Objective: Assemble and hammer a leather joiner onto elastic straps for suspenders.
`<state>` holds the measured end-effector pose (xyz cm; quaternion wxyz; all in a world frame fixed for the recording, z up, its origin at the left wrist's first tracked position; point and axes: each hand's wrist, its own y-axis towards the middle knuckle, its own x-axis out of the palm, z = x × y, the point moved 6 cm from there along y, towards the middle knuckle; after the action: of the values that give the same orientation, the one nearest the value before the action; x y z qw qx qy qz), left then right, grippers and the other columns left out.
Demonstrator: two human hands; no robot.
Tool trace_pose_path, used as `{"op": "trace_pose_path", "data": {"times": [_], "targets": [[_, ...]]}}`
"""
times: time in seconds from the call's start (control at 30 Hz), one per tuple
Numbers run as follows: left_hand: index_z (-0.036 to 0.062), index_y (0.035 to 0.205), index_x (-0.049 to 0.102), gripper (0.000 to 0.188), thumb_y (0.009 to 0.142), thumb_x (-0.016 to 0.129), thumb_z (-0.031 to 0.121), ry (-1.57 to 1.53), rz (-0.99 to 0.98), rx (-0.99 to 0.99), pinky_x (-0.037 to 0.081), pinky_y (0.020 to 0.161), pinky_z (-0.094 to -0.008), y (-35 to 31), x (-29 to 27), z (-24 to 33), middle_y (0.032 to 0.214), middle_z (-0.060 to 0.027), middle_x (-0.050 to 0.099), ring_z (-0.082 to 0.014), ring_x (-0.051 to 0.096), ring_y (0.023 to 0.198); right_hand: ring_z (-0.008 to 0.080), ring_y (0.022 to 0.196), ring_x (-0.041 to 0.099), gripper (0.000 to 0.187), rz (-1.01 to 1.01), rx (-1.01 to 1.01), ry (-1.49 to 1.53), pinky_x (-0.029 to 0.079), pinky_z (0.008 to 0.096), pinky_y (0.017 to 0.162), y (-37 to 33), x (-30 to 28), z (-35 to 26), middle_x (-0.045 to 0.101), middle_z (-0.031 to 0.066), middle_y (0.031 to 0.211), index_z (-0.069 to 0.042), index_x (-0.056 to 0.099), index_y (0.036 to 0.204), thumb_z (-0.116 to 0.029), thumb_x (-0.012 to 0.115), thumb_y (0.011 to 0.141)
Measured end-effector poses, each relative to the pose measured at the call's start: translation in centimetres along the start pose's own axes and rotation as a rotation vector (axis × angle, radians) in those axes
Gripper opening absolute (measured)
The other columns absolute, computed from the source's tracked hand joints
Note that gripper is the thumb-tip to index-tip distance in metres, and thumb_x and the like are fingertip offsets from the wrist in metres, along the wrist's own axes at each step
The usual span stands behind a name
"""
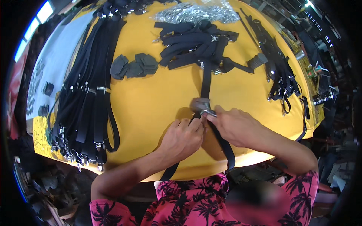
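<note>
A black elastic suspender strap (206, 81) runs from the far pile down the middle of the yellow table. Near my hands it parts into two black tails that reach over the front edge. My left hand (183, 137) is closed round the strap just below the parting, fingers curled. With thumb and fingers, my right hand (235, 126) grips a shiny grey metal tool (200, 104) lying across the strap; its exact kind is unclear. Both hands' fingertips nearly meet there. Partly hidden beneath them is the spot where the straps join.
Bundled black straps with metal clips (92, 90) lie at left, more straps (275, 60) at right. A strap pile (196, 43) and a clear bag of metal parts (200, 13) are at the far side. Dark patches (134, 67) sit between. A pale sheet (64, 52) covers the left edge.
</note>
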<state>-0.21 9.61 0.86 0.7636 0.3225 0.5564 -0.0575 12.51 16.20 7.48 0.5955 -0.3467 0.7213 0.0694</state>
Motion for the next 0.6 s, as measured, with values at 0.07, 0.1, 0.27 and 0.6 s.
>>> {"op": "trace_pose_path", "data": {"times": [0.07, 0.1, 0.27, 0.6], "targets": [[0.0002, 0.133, 0.070, 0.044, 0.097, 0.071, 0.026, -0.011, -0.005, -0.027, 0.049, 0.059, -0.0381, -0.2, 0.2, -0.5, 0.082, -0.0056, 0.059, -0.0217, 0.064, 0.068, 0.0536, 0.071, 0.066, 0.048, -0.048, 0.056, -0.040, 0.049, 0.0605, 0.065, 1.0, -2.4, -0.8, 0.065, 0.0288, 0.070, 0.003, 0.058, 0.115, -0.042, 0.041, 0.115], [0.0006, 0.133, 0.071, 0.044, 0.097, 0.071, 0.025, 0.004, -0.039, -0.024, 0.050, 0.059, -0.0384, -0.1, 0.2, -0.8, 0.081, -0.0056, 0.059, -0.0222, 0.064, 0.069, 0.0525, 0.072, 0.066, 0.051, -0.110, 0.108, -0.078, 0.050, 0.0600, 0.069, 1.0, -3.7, -1.3, 0.066, 0.0285, 0.074, 0.002, 0.059, 0.123, -0.044, 0.039, 0.116], [0.0007, 0.134, 0.071, 0.043, 0.097, 0.071, 0.024, -0.011, -0.014, -0.069, 0.051, 0.060, -0.0394, -1.3, 0.0, -1.0, 0.079, -0.0057, 0.059, -0.0231, 0.064, 0.068, 0.0539, 0.082, 0.067, 0.048, 0.148, 0.289, 0.253, 0.051, 0.0614, 0.078, -1.5, -7.3, -1.4, 0.068, 0.0322, 0.084, 0.002, 0.060, 0.122, -0.040, 0.037, 0.116], [0.0006, 0.133, 0.071, 0.043, 0.096, 0.072, 0.021, -0.023, -0.007, -0.053, 0.051, 0.061, -0.0402, -0.7, -0.6, -0.9, 0.080, -0.0064, 0.059, -0.0234, 0.062, 0.066, 0.0519, 0.085, 0.070, 0.051, 0.121, 0.119, 0.188, 0.052, 0.0608, 0.077, -1.3, -9.6, -2.6, 0.068, 0.0333, 0.086, 0.005, 0.061, 0.114, -0.040, 0.038, 0.115]]}}
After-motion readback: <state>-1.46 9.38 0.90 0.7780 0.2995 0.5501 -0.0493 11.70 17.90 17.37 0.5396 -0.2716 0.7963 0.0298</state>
